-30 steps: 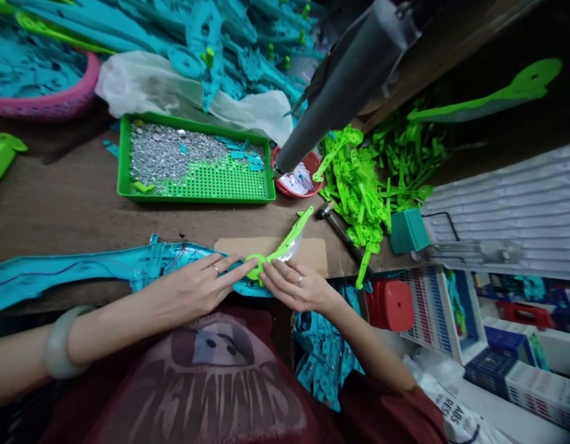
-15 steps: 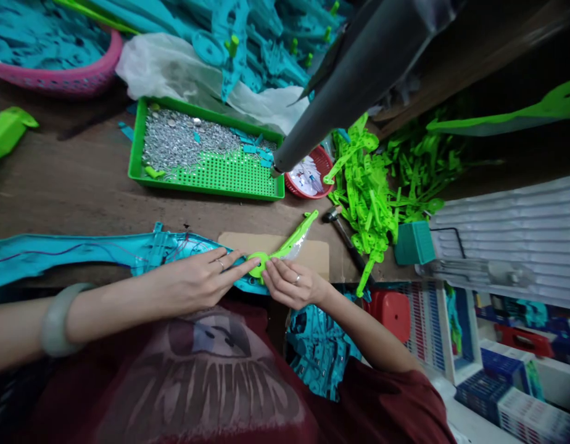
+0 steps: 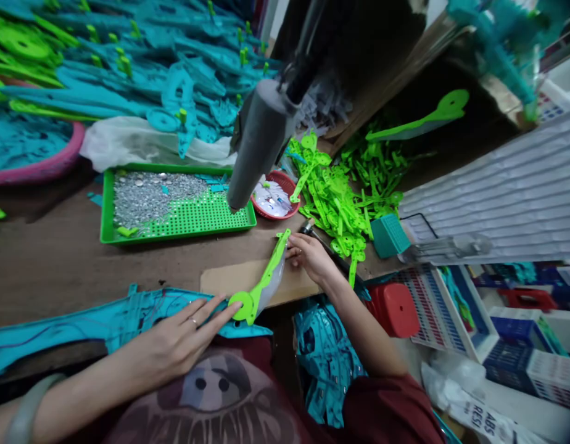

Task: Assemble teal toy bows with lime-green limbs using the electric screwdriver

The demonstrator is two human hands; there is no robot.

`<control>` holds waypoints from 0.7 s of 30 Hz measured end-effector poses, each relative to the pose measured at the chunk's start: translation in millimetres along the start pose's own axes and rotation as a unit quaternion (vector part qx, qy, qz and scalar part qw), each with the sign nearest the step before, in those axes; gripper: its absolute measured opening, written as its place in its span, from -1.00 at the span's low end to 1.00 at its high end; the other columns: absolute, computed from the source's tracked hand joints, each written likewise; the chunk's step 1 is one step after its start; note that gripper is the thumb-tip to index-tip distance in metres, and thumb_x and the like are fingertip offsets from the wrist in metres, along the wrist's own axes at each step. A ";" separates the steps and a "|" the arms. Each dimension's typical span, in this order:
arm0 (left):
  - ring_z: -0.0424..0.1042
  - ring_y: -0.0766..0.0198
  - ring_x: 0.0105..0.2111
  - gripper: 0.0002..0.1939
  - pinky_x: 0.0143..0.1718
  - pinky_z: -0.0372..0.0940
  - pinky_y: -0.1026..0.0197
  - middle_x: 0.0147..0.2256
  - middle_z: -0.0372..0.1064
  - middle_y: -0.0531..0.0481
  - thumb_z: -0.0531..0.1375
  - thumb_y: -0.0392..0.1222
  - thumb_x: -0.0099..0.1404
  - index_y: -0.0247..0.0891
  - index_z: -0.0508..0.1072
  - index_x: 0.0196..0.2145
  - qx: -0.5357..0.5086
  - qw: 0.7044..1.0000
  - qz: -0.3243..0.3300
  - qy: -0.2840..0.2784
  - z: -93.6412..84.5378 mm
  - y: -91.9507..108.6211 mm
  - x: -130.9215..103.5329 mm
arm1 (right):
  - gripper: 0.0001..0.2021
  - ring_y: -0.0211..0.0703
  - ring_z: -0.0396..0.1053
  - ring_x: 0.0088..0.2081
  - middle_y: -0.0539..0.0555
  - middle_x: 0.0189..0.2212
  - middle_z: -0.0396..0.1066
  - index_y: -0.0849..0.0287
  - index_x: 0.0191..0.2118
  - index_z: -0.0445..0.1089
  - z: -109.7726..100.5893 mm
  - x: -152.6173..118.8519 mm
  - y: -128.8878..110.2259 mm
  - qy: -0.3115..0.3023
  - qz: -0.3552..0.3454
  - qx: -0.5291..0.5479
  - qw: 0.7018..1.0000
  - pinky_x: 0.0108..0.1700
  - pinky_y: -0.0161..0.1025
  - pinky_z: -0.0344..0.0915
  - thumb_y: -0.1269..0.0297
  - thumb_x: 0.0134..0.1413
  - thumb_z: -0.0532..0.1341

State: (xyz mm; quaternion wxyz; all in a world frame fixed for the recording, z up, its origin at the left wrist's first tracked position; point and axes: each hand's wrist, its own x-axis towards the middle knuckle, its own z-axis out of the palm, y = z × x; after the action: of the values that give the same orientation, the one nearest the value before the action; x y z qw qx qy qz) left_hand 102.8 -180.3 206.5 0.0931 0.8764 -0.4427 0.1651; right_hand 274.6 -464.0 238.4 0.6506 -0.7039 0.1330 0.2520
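Note:
A bright green plastic arm (image 3: 269, 269) with a round end and a clear blade-like strip lies across the end of a long blue plastic shell (image 3: 128, 324). My left hand (image 3: 187, 333) lies stretched out over the shell, its fingertips resting on the arm's round green end. At the arm's narrow upper tip, my right hand (image 3: 313, 259) has its thumb and finger closed on the edge, the other fingers curled behind the clear strip. Thin wires run inside the shell. A hammer (image 3: 329, 246) lies just beyond my right hand, partly hidden by it.
Cardboard (image 3: 234, 274) lies under the green arm. A green tray (image 3: 183, 229) of small metal parts stands behind, beside a red basket (image 3: 282, 209). A grey tool (image 3: 257, 142) hangs above. Green parts (image 3: 334, 203) are heaped right, near a teal box (image 3: 390, 235).
My right hand has moved from the round end up to the narrow tip of the green arm. My left fingers stay on the round end. The camera view has shifted.

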 end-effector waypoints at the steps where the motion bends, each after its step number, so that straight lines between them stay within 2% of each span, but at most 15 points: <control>1: 0.35 -0.06 0.20 -0.53 0.19 0.26 -0.05 0.33 0.21 -0.12 -0.04 -0.44 0.37 -0.31 0.57 0.05 -0.002 1.000 0.000 0.003 -0.2 -0.3 0.1 | -0.59 -0.34 0.37 -0.53 -0.01 -0.47 0.41 0.23 -0.29 0.39 2.3 1.0 -2.4 -0.012 0.005 0.009 1.000 -0.66 -0.47 0.09 0.05 -0.17 0.45; 6: 0.28 -0.04 0.25 -0.57 0.27 0.15 -0.03 0.35 0.18 -0.07 -0.02 -0.36 0.43 -0.30 0.54 0.08 -0.016 1.000 0.000 0.017 0.7 -1.3 -1.0 | -0.60 -0.42 0.20 -0.59 -0.10 -0.60 0.31 0.24 -0.40 0.39 4.6 0.4 -9.1 -0.048 0.005 0.060 0.997 -0.64 -0.48 0.02 0.13 -0.28 0.52; 9: 0.28 0.02 0.26 -0.56 0.33 0.07 0.00 0.35 0.18 -0.02 -0.04 -0.39 0.43 -0.29 0.54 0.08 -0.036 0.999 -0.006 0.026 4.4 -11.9 -4.1 | -0.61 -0.46 0.15 -0.61 -0.13 -0.61 0.29 0.24 -0.43 0.38 1.8 0.9 -7.1 -0.043 -0.019 0.093 0.995 -0.62 -0.48 0.03 0.18 -0.34 0.53; 12: 0.34 0.06 0.21 -0.58 0.26 0.18 0.05 0.33 0.22 0.01 -0.01 -0.37 0.45 -0.25 0.48 0.14 -0.037 0.999 -0.002 0.015 3.6 -33.4 -5.0 | -0.61 -0.44 0.18 -0.60 -0.13 -0.60 0.31 0.20 -0.44 0.35 1.0 2.4 -1.4 -0.022 -0.047 0.129 0.990 -0.63 -0.48 0.07 0.18 -0.34 0.52; 15: 0.41 0.09 0.15 -0.69 0.14 0.31 0.10 0.26 0.34 0.06 0.08 -0.18 0.48 -0.13 0.49 0.10 -0.102 0.994 -0.017 -0.024 -7.2 -49.1 4.8 | -0.63 -0.44 0.17 -0.62 -0.16 -0.64 0.26 0.17 -0.47 0.32 2.9 4.6 6.1 -0.002 -0.070 0.161 0.984 -0.65 -0.49 0.11 0.18 -0.32 0.50; 16: 0.43 0.10 0.13 -0.71 0.11 0.34 0.09 0.21 0.39 0.06 0.09 -0.09 0.49 -0.10 0.50 0.06 -0.146 0.987 -0.045 -0.042 -12.1 -50.1 12.2 | -0.64 -0.44 0.16 -0.63 -0.17 -0.65 0.24 0.17 -0.48 0.31 3.8 5.3 8.5 0.002 -0.076 0.169 0.983 -0.66 -0.49 0.12 0.18 -0.31 0.49; 18: 0.48 0.09 0.06 -0.68 0.06 0.39 0.05 0.10 0.48 -0.01 0.05 0.02 0.50 -0.10 0.49 0.03 -0.235 0.958 -0.146 -0.079 -19.8 -45.7 34.1 | -0.67 -0.45 0.15 -0.64 -0.17 -0.66 0.22 0.17 -0.48 0.32 5.0 6.4 12.6 0.007 -0.085 0.180 0.980 -0.67 -0.50 0.14 0.20 -0.29 0.48; 21: 0.51 0.04 -0.01 -0.58 -0.02 0.42 -0.01 0.05 0.48 -0.12 0.02 0.06 0.49 -0.14 0.38 0.17 -0.325 0.887 -0.299 -0.134 -20.0 -35.2 77.8 | -0.70 -0.46 0.17 -0.64 -0.15 -0.63 0.27 0.18 -0.44 0.34 5.3 7.0 16.6 0.012 -0.094 0.182 0.979 -0.68 -0.52 0.17 0.24 -0.25 0.46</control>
State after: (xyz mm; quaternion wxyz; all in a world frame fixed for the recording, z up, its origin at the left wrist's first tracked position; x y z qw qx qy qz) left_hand 170.1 -211.3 253.4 0.3573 0.9019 -0.1968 -0.1420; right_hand 270.9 -459.8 220.4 0.7872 -0.5857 0.1177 0.1529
